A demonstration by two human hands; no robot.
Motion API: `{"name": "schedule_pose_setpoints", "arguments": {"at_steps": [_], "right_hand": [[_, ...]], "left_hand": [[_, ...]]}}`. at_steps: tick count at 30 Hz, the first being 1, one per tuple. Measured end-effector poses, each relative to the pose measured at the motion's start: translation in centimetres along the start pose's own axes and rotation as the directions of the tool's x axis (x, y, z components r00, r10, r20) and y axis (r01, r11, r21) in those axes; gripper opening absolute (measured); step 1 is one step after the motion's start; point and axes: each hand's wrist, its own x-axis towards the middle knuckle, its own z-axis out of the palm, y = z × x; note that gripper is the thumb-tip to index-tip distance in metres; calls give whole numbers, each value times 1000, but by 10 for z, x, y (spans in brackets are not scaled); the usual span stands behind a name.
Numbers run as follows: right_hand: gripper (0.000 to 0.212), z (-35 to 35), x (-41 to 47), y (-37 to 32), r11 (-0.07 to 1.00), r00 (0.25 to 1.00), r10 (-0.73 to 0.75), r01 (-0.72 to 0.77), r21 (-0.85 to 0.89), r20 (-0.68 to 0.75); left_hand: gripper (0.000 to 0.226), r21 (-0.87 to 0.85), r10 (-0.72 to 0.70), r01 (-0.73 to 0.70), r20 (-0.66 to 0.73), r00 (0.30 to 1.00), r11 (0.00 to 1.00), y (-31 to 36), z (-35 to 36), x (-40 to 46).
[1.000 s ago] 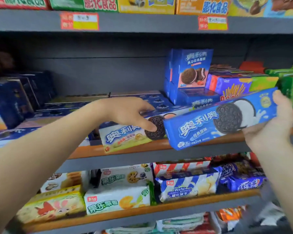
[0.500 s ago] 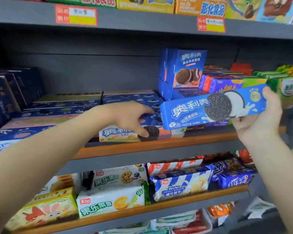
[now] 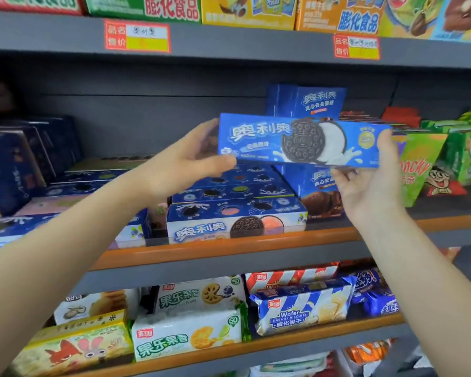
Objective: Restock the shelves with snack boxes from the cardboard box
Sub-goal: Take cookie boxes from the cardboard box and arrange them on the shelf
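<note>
The long blue box (image 3: 299,141) up front is showing 奥利奥 in big white letters, and the same 奥利奥 is sitting on the flat blue box (image 3: 235,223) at the shelf edge and on the upright blue box (image 3: 322,100) farther back. Up top, the green carton (image 3: 147,8) and the orange carton (image 3: 343,19) are both reading 膨化食品, while the red price tag (image 3: 137,36) and its twin on the right (image 3: 356,46) are printing 品名 and 售价, handwriting too blurry to make out. Down low, the white packs (image 3: 186,334) are saying 果乐果香, and the blue-striped bag (image 3: 299,308) is reading "Wafer JIASHILI BISCUITS".
</note>
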Motion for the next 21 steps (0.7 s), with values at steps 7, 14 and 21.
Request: {"name": "schedule_pose_setpoints", "arguments": {"at_steps": [7, 14, 21], "right_hand": [[47, 17, 0, 38, 626, 888, -27, 373, -685, 459], [72, 22, -18, 59, 41, 666, 314, 702, -711, 676], [73, 19, -11, 67, -207, 571, 484, 811, -547, 663]], "left_hand": [[56, 167, -88, 165, -391, 916, 972, -41, -52, 5], [46, 347, -146, 316, -436, 888, 883, -83, -82, 43], [69, 662, -275, 469, -383, 882, 585, -109, -82, 97]]}}
